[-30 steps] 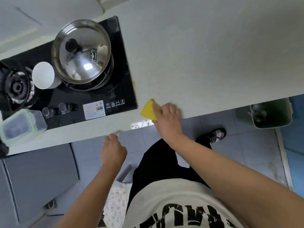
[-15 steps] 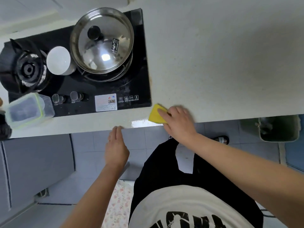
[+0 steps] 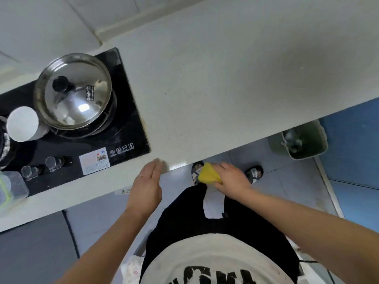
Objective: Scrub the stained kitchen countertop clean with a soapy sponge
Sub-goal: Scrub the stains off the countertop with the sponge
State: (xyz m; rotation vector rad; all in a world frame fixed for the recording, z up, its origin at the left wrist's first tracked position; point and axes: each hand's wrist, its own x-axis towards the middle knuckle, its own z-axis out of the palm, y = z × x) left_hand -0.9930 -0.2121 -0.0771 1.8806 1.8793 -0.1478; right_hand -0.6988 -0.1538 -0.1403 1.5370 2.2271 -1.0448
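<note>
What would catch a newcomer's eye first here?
The bright yellow sponge, gripped by the right hand at the front edge of the countertop, stands out most. Then the shiny lidded pot on the black stove at left. The left hand lies flat at the same edge.
</note>
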